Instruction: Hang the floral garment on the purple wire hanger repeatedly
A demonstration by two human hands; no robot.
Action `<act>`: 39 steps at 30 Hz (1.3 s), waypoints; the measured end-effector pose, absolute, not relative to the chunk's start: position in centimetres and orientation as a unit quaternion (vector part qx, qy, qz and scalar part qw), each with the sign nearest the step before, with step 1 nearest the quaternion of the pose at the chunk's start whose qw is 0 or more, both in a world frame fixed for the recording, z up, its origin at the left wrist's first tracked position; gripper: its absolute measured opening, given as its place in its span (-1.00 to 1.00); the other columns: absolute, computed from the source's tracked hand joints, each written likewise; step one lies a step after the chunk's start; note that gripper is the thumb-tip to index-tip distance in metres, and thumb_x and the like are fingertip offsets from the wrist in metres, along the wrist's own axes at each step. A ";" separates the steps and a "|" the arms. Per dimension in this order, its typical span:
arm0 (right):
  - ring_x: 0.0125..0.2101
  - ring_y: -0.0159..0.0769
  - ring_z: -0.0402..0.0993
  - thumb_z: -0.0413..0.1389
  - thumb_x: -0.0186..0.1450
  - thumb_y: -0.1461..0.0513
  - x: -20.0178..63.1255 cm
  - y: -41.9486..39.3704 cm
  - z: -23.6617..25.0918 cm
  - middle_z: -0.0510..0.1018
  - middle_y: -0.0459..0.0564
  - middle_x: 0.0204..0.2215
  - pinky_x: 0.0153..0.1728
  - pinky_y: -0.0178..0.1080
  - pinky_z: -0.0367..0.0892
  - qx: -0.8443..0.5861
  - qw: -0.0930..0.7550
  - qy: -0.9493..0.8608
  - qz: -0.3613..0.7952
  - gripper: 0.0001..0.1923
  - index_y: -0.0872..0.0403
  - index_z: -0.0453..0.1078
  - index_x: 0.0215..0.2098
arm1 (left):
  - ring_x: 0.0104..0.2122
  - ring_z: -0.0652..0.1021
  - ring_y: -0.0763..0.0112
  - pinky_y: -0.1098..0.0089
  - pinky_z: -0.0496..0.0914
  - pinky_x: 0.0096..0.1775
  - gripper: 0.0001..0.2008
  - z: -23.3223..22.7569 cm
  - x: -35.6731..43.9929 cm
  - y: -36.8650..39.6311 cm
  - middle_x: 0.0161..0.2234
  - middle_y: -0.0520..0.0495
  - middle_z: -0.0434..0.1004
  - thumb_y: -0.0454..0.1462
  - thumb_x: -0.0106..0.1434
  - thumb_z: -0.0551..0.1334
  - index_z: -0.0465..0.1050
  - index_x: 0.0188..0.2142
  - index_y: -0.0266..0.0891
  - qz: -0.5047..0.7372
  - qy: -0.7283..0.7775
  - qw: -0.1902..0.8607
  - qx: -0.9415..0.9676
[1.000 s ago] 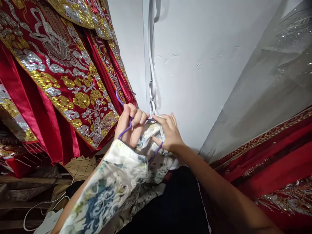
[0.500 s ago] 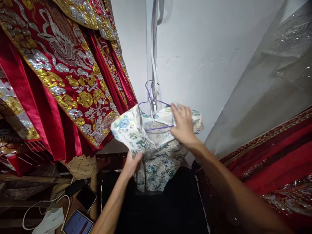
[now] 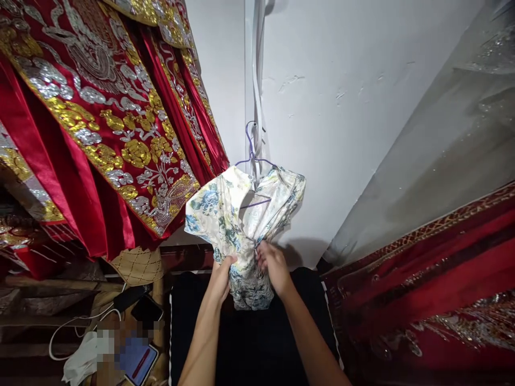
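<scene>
A white garment with a blue and green flower print (image 3: 225, 214) hangs on a purple wire hanger (image 3: 252, 155). The hanger's hook sits on a white strap (image 3: 257, 80) running down the wall. My left hand (image 3: 222, 279) grips the garment's lower front from the left. Opposite it, my right hand (image 3: 272, 271) pinches the same bunched cloth from the right. Both hands meet at the garment's middle, below the hanger.
Red robes with gold and silver embroidery (image 3: 100, 118) hang close on the left. More red embroidered cloth (image 3: 434, 289) and a grey sheer fabric (image 3: 442, 150) lie at the right. Below are a black cloth (image 3: 249, 343), phones (image 3: 140, 359) and white cables (image 3: 76, 321).
The hanger went from my left hand onto the wall strap. Both hands dropped from the hanger and the shoulders to the garment's lower front and closed on it.
</scene>
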State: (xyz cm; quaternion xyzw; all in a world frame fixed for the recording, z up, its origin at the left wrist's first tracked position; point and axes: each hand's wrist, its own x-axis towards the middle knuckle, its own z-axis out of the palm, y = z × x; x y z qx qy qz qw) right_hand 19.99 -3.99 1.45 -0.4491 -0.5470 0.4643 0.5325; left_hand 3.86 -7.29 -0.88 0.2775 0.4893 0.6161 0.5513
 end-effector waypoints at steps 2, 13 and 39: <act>-0.59 -0.11 0.38 0.05 0.35 -0.10 19.4 -4.5 0.2 0.42 -0.02 -0.59 -0.58 -0.06 0.33 -0.422 0.517 -0.567 0.484 -0.62 -0.07 0.33 -0.49 | 0.05 0.59 0.06 0.16 0.46 0.11 -0.40 -0.4 3.8 -7.5 0.04 -0.23 0.59 -0.21 0.16 0.36 0.36 0.20 -0.19 0.612 0.455 0.587 0.273; -0.67 -0.20 0.28 0.08 0.36 -0.02 20.0 -6.5 -0.4 0.35 -0.05 -0.69 -0.62 -0.11 0.25 -0.424 0.468 -0.551 0.545 -0.59 -0.09 0.32 -0.60 | 0.24 0.35 0.02 0.09 0.18 0.30 -0.56 -3.3 7.9 -8.7 0.14 -0.24 0.39 -0.18 0.23 0.33 0.42 0.11 -0.07 0.630 0.562 0.192 0.499; -0.72 -0.53 0.17 0.09 0.32 0.16 19.9 2.0 16.9 0.38 -0.16 -0.72 -0.66 -0.42 0.06 -0.330 0.590 -0.598 0.430 -0.72 0.11 0.38 -0.52 | -0.13 0.50 0.26 0.24 0.36 0.00 -0.75 15.2 6.1 1.9 -0.15 -0.14 0.53 -0.16 0.43 0.16 0.54 -0.03 -0.17 0.609 0.347 0.075 0.710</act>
